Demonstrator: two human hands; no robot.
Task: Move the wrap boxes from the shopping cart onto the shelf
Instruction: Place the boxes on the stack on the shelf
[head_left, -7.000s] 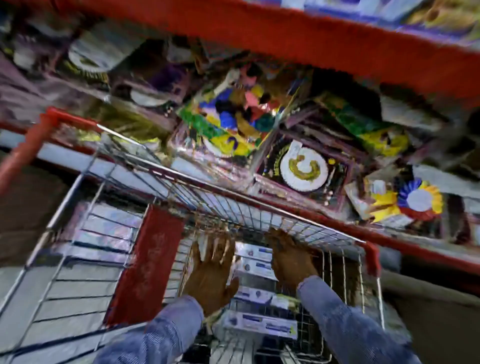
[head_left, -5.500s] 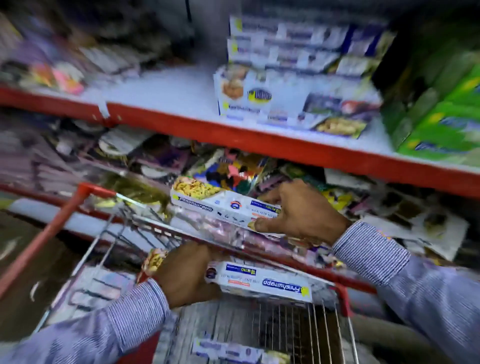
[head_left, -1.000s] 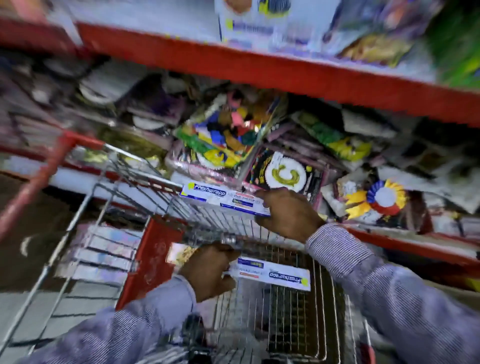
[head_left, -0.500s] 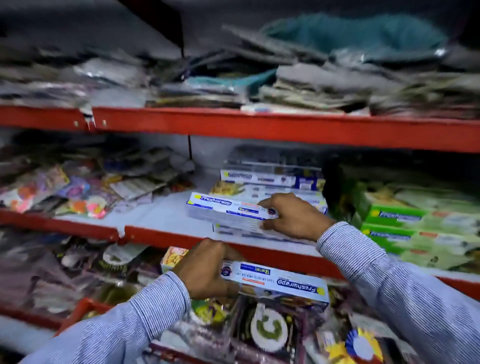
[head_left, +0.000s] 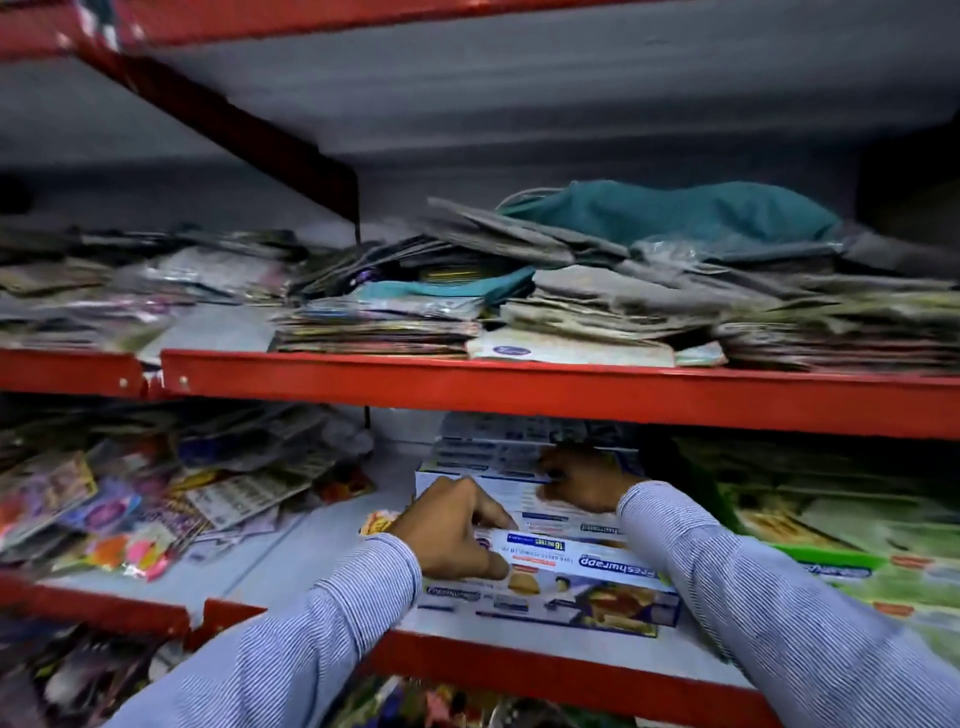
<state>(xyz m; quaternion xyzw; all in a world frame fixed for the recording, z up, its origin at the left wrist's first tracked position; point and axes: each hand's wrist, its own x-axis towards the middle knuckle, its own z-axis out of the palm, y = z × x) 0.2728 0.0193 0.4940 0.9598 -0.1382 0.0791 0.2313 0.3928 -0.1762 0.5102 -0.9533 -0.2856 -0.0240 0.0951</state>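
Store aisle, red-edged shelf (head_left: 545, 670), mid tier. L hand (head_left: 452, 535) closed on Freshwrapp box (head_left: 582, 564), lowering it onto near box stack (head_left: 545, 605). R hand (head_left: 576, 480) further back, fingers curled on far box (head_left: 483, 460), prob. squaring pile. Green boxes (head_left: 857, 566) right; cart out of view.

1. The place is a shop aisle, seen at a stocked display rack.
2. Red metal shelves (head_left: 519, 387) run across the view in tiers, with pale shelf boards and a slanted red brace (head_left: 249, 130) above.
3. The upper tier holds flat packaged goods (head_left: 597, 306) stacked in piles.
4. At the left edge of the middle tier lie colourful plastic-wrapped packets (head_left: 104, 514).
5. Identical printed wrap boxes (head_left: 566, 603) and green boxes (head_left: 852, 566) sit in retail stacks beside them.
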